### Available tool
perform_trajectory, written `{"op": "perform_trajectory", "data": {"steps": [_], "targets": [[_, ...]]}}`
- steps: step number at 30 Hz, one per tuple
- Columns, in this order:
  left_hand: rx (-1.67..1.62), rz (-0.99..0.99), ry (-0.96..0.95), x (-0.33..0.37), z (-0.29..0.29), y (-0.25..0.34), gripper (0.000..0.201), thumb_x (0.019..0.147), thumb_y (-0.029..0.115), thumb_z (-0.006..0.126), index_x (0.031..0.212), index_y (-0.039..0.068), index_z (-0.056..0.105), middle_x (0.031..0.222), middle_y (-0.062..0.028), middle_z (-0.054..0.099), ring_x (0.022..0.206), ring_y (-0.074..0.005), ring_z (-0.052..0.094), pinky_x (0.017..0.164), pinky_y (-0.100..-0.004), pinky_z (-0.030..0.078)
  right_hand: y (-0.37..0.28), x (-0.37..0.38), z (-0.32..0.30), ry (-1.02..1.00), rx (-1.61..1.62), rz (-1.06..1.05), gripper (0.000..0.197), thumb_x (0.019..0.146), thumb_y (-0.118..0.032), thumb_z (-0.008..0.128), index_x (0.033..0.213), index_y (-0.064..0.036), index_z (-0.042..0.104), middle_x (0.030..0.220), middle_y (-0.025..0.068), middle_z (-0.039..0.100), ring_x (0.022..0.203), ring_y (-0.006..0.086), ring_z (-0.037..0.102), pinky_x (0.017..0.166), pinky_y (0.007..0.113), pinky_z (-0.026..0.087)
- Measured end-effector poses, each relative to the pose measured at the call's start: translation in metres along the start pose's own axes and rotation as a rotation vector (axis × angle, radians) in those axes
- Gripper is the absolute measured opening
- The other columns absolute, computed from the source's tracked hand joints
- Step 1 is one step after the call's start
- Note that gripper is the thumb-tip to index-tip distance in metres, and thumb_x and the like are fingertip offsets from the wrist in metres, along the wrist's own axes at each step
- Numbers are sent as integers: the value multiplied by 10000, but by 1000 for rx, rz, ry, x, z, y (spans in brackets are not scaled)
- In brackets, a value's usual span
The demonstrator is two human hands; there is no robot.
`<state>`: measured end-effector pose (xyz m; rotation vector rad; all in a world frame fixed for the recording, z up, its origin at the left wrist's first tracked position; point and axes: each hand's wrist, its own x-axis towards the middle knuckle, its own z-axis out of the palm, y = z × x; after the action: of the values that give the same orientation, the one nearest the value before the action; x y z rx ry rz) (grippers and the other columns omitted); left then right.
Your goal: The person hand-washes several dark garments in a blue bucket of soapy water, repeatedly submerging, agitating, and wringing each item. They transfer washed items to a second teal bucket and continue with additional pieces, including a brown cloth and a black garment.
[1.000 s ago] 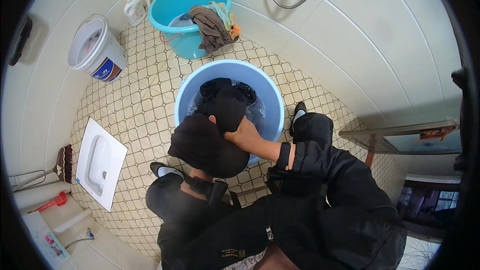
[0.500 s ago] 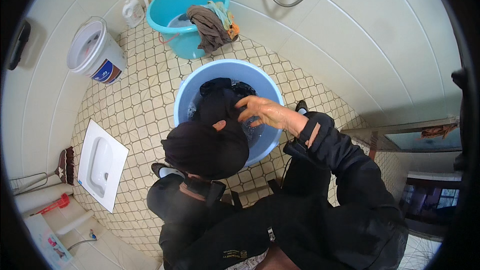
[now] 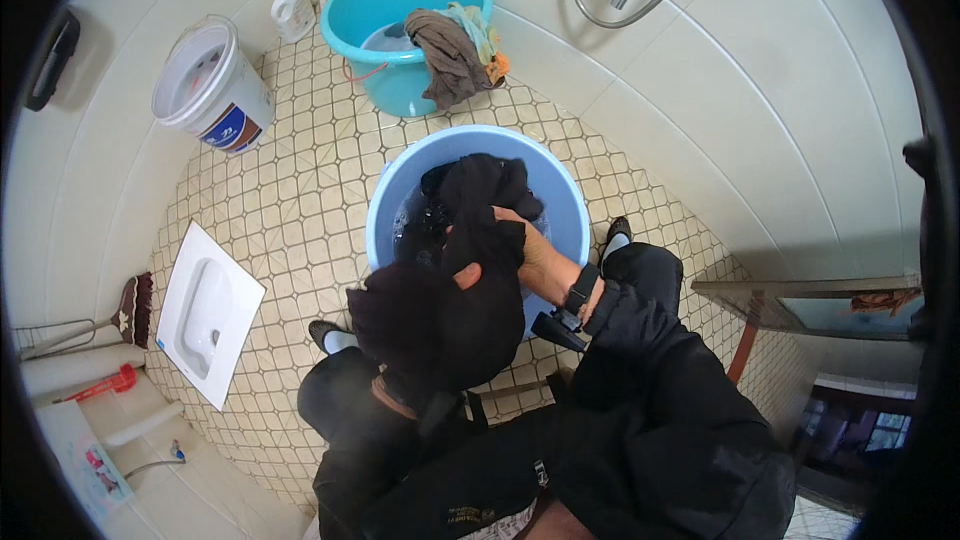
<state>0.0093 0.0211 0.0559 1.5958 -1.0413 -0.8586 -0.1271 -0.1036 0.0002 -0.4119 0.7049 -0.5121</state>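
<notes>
A light blue basin (image 3: 572,202) of water stands on the tiled floor in front of my knees. A wet black garment (image 3: 482,188) hangs partly out of it. My right hand (image 3: 532,252), with a dark band on its wrist, is closed on a fold of the garment over the basin's near side. My left hand (image 3: 466,276) is almost wholly wrapped in a bunched part of the same garment at the basin's near rim. Only a thumb tip shows there.
Behind the basin stands a turquoise bucket (image 3: 350,10) with a brown cloth (image 3: 445,50) over its rim. A white bottle (image 3: 292,12) and a white pail (image 3: 205,80) are at the back left. A squat pan (image 3: 205,310) lies left, and a glass shelf (image 3: 800,300) is at the right.
My right hand left the bunched cloth, reached out over the basin with fingers spread, and now grips the garment again. More black cloth is lifted above the water.
</notes>
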Motion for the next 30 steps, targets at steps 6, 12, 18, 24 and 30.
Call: {"op": "perform_trajectory", "data": {"steps": [6,12,18,24,30], "targets": [[54,99,-77,5,8,8,244,816,280,756,806,71,631,679,-66,601,651,-225,584,597,-338,421,4,-1,-17,156,-404,-298,364,825,-142,721,1143,-6,610,1089,100,650,948,259,634,845,335,519],[90,175,-127,8,14,12,236,821,275,749,845,72,632,717,-63,609,683,-218,588,620,-330,425,24,21,-48,310,-1286,-423,658,667,-185,803,1207,38,500,963,219,681,954,362,653,812,390,521],[109,209,-155,8,11,16,233,826,270,742,884,72,634,756,-60,617,714,-211,591,642,-322,429,29,9,-47,429,-1354,-373,655,673,-245,799,1162,48,476,979,272,659,976,436,633,814,443,530],[124,245,-175,7,6,19,236,831,265,735,923,72,635,794,-57,626,746,-204,595,665,-315,433,28,-9,-24,477,-1485,-3,801,795,-539,682,1257,56,410,1114,295,613,1072,412,607,904,395,487],[141,277,-197,5,3,22,244,836,260,728,962,72,637,832,-54,634,778,-196,599,687,-307,437,-6,-19,-9,149,-1556,164,981,841,-772,419,1216,134,441,1237,375,493,1214,422,501,1013,430,393]]}}
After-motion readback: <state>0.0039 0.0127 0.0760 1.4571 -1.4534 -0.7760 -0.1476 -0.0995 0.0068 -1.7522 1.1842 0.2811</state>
